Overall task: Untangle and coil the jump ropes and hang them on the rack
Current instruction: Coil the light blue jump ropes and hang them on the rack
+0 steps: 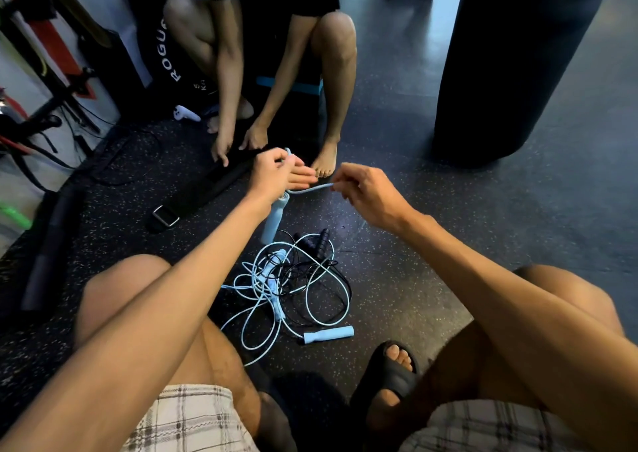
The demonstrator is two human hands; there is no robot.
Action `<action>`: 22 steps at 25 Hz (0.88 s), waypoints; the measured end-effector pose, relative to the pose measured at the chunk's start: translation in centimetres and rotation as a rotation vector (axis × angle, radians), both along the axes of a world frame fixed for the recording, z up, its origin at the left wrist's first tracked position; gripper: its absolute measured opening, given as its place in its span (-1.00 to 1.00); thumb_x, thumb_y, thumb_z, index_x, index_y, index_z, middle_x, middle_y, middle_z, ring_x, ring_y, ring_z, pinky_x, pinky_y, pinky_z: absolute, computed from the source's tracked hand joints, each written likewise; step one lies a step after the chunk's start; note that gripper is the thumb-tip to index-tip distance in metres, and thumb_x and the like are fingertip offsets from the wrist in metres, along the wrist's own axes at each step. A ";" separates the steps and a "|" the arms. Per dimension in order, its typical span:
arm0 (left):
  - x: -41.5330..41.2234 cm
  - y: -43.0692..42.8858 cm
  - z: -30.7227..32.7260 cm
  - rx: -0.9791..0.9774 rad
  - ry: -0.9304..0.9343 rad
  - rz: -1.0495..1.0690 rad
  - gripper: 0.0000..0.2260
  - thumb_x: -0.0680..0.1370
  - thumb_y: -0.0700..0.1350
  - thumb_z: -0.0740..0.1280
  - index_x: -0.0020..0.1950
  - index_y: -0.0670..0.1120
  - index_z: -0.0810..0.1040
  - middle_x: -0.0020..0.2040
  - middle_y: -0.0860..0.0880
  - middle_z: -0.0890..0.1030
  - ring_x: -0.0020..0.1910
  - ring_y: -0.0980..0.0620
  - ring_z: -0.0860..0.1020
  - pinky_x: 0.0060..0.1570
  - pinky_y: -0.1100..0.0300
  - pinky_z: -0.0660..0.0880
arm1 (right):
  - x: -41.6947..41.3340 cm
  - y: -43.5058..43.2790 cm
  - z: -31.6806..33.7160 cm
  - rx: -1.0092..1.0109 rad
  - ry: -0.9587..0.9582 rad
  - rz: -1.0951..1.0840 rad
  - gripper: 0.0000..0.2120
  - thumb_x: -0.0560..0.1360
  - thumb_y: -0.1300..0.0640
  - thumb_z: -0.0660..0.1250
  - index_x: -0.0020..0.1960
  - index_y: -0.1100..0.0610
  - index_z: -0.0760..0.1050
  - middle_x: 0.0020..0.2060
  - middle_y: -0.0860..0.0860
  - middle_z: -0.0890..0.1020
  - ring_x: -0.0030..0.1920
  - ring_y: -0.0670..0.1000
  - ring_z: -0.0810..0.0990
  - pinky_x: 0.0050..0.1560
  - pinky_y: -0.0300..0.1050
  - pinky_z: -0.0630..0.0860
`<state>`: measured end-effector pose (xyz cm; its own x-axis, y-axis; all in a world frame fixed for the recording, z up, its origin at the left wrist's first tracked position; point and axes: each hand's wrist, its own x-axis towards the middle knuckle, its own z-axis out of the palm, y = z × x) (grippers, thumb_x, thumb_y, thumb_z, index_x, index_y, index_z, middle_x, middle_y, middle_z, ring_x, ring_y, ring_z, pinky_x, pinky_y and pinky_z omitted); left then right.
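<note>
A tangle of light blue and black jump ropes (286, 286) lies on the dark floor between my knees. One light blue handle (329, 335) rests at the pile's near right, and black handles (319, 239) lie at its far side. My left hand (276, 173) holds the light blue cord near its top, with another light blue handle (274, 218) hanging below it. My right hand (362, 192) pinches the same cord (312, 189), which runs taut between the two hands above the pile.
Another person crouches opposite me, hands (238, 142) on a black weight belt (200, 192) lying on the floor. A black punching bag (511, 61) stands at the right. Bars, bands and cables (41, 106) crowd the left wall. A white controller (184, 114) lies behind the belt.
</note>
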<state>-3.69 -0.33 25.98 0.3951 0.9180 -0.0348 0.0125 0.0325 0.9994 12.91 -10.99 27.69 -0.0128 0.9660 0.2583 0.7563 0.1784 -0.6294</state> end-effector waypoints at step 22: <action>0.0 -1.2 2.8 -0.320 -0.634 -0.127 -0.78 0.69 -0.20 0.04 -0.03 -0.21 0.43 -0.16 -0.20 0.70 -0.17 -0.10 0.69 -0.10 0.10 0.62 | 0.0 -1.2 -1.1 -0.735 0.422 -0.036 -0.87 0.63 0.19 0.27 0.08 0.24 0.37 -0.09 0.34 0.69 -0.02 0.34 0.68 0.08 0.25 0.61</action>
<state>-3.64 -1.49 28.74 0.5313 0.8469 -0.0229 -0.5435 0.3615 0.7576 12.94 -12.19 26.59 -0.0221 0.8882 -0.4588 0.4289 -0.4062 -0.8069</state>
